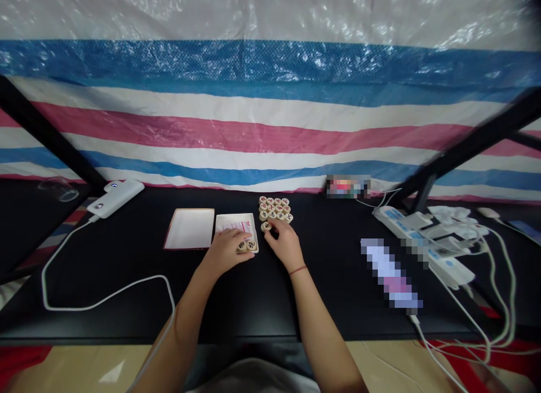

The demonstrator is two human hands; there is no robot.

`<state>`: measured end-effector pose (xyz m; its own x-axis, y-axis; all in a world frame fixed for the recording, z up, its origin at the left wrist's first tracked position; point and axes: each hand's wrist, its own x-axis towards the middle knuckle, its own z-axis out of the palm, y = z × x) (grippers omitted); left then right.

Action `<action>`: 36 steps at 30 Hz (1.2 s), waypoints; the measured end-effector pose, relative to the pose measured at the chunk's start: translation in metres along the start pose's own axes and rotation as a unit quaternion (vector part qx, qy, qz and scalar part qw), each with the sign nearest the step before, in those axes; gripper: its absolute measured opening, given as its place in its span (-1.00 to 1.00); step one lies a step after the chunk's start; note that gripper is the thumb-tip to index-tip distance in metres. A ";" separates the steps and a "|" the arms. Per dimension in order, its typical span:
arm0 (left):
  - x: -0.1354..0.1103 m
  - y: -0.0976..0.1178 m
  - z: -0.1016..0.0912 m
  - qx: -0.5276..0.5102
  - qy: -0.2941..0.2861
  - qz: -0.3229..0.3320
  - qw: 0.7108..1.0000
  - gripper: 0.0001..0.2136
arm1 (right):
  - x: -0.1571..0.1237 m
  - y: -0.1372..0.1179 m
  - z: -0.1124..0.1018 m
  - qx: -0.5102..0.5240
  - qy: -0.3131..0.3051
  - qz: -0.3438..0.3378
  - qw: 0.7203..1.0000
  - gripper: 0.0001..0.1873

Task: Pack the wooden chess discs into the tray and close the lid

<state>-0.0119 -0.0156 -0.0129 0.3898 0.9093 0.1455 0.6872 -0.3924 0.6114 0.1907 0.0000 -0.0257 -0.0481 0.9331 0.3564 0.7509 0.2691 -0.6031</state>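
My left hand (226, 249) is over an open white box (255, 229) that has a printed paper inside. Its thumb and fingers are curled around a couple of round, cream xiangqi pieces (251, 245) with black characters, at the box's near side. My right hand (285, 241) pinches another xiangqi piece (266, 226) on the table, just in front of several neat rows. Those rows of xiangqi pieces (274, 208) have red characters at the back and black ones nearer me. My right fingers partly cover the nearest row.
Left of the box lies a white box lid (192, 228). A white power bank (120, 197) with a cable stands at far left. To the right are a blurred-out phone (391, 277), a long power strip (426, 246) with tangled cables, and another blurred item (347, 186) by the striped sheet.
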 end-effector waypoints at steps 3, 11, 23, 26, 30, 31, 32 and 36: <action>0.000 0.000 0.000 -0.009 -0.007 0.003 1.000 -0.68 | 0.000 0.001 0.002 -0.005 -0.004 0.002 1.000 -0.73; 0.001 0.005 -0.004 -0.036 -0.002 0.013 0.999 -0.76 | -0.001 0.000 0.008 -0.015 0.002 0.016 1.000 -0.79; 0.002 0.006 -0.003 -0.053 0.007 0.013 0.998 -0.79 | 0.001 -0.002 0.009 -0.006 0.026 -0.003 1.000 -0.86; 0.002 0.007 -0.004 -0.027 -0.005 0.017 0.999 -0.80 | 0.000 -0.010 0.004 0.032 0.066 -0.009 0.997 -0.84; 0.002 0.008 -0.005 -0.038 -0.007 0.017 0.999 -0.83 | -0.005 -0.026 -0.002 0.118 0.023 -0.027 0.992 -0.75; 0.002 0.008 -0.005 -0.045 -0.004 0.018 0.999 -0.84 | -0.006 -0.030 -0.003 0.132 -0.006 -0.034 0.991 -0.74; 0.002 0.008 -0.005 -0.049 -0.001 0.021 0.999 -0.85 | -0.006 -0.032 -0.002 0.138 -0.036 -0.041 0.989 -0.74; 0.002 0.007 -0.007 -0.042 -0.021 0.032 0.998 -0.86 | -0.008 -0.033 0.002 0.122 -0.112 -0.056 0.985 -0.70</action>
<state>-0.0107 -0.0156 -0.0034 0.4573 0.8758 0.1546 0.6070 -0.4345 0.6654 0.1651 -0.0156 -0.0099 -0.2856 0.9162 0.2811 0.5536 0.3971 -0.7320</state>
